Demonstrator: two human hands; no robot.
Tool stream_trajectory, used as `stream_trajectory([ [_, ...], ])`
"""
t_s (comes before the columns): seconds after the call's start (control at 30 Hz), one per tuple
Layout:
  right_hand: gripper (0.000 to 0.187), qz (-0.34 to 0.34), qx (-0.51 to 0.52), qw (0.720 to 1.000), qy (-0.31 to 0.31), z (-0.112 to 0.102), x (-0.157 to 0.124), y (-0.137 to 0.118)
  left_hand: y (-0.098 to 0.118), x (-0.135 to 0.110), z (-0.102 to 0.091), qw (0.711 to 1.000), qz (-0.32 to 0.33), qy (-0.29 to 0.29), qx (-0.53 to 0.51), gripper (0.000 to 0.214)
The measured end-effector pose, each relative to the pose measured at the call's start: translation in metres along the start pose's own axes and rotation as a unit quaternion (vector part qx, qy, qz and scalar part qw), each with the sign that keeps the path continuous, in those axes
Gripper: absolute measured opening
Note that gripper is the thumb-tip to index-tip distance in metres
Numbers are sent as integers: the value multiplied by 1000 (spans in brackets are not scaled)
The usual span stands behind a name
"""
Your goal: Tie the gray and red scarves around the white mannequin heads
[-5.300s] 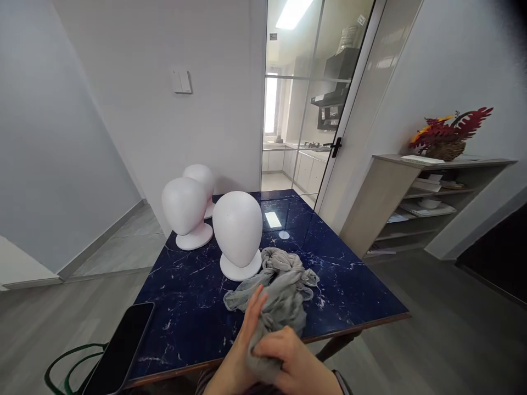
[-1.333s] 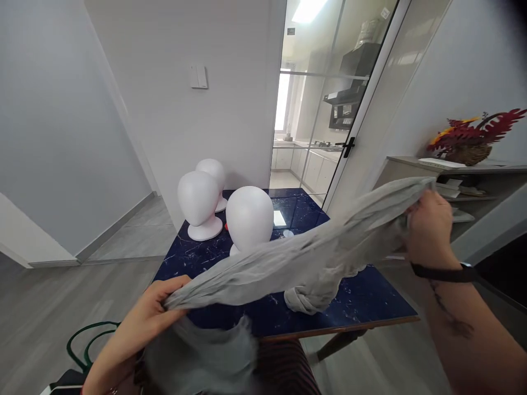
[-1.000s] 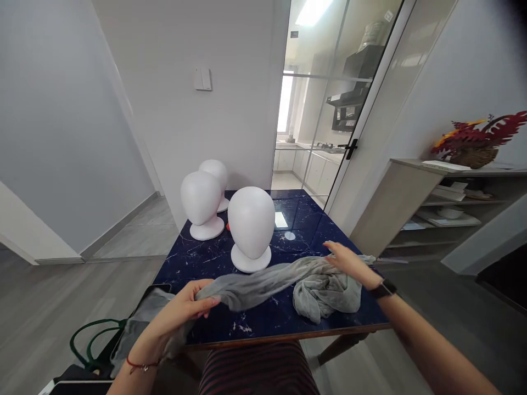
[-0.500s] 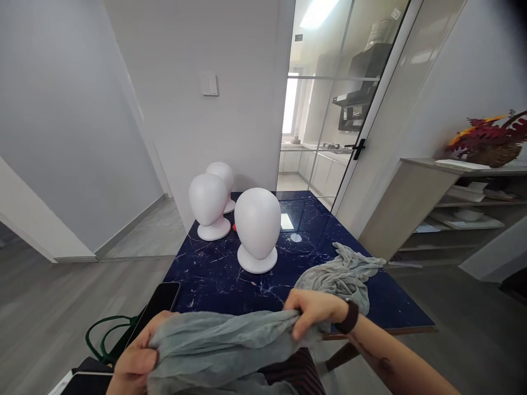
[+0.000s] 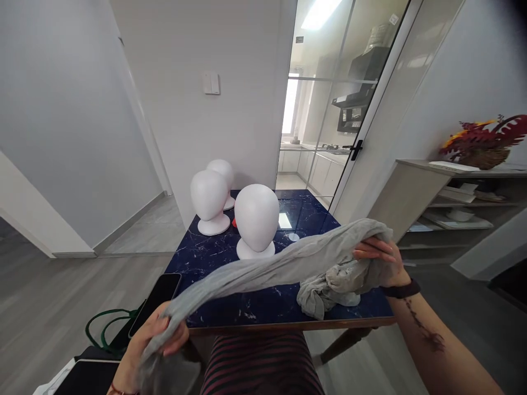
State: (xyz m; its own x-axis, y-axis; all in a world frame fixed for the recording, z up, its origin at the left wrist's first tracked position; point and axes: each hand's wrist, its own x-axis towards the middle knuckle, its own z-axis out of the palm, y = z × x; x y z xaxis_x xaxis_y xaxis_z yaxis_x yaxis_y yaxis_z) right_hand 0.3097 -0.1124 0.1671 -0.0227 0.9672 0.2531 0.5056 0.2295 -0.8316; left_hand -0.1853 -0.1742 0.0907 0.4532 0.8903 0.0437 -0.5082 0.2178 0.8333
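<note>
A long grey-green scarf (image 5: 280, 266) is stretched slantwise between my two hands, in front of the nearest white mannequin head (image 5: 256, 216). My left hand (image 5: 158, 334) is closed around its lower left part, and a loose end hangs below, blurred. Higher up at the right, my right hand (image 5: 381, 255) grips the scarf, which drapes over the fingers. Below that hand, a bunched part of the cloth rests on the dark blue marbled table (image 5: 251, 307). The nearest head stands upright, its base partly covered by the scarf.
Two more white mannequin heads, a nearer one (image 5: 209, 200) and one behind it (image 5: 222, 178), stand at the table's back left. A black phone (image 5: 158, 302) lies by the left edge, near a green cord (image 5: 102, 329). A shelf (image 5: 432, 219) stands at right.
My right hand has moved right and up, drawing the scarf out long. My left hand has shifted slightly right. The bunched cloth has been pulled partly off the table.
</note>
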Motion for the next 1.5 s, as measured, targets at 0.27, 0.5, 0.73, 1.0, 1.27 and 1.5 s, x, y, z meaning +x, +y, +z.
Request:
stream_trajectory([
  [0.27,44,-10,222,975,-8,-5,87,-56,58,71,36,975,83,87,-188,25],
  [0.5,16,-28,461,887,-18,2,228,-92,119,162,69,975,107,22,-195,41],
  [0.73,4,114,516,848,-26,51,259,-36,104,206,51,984,58,62,-155,60],
  [1.0,13,191,454,856,-158,69,168,19,50,188,6,965,-36,112,-233,25],
  [1.27,12,236,479,826,-180,92,81,37,-31,162,38,961,-76,224,-140,17],
  [1.5,26,267,411,849,-196,141,21,9,-88,180,59,955,-50,269,-113,12],
])
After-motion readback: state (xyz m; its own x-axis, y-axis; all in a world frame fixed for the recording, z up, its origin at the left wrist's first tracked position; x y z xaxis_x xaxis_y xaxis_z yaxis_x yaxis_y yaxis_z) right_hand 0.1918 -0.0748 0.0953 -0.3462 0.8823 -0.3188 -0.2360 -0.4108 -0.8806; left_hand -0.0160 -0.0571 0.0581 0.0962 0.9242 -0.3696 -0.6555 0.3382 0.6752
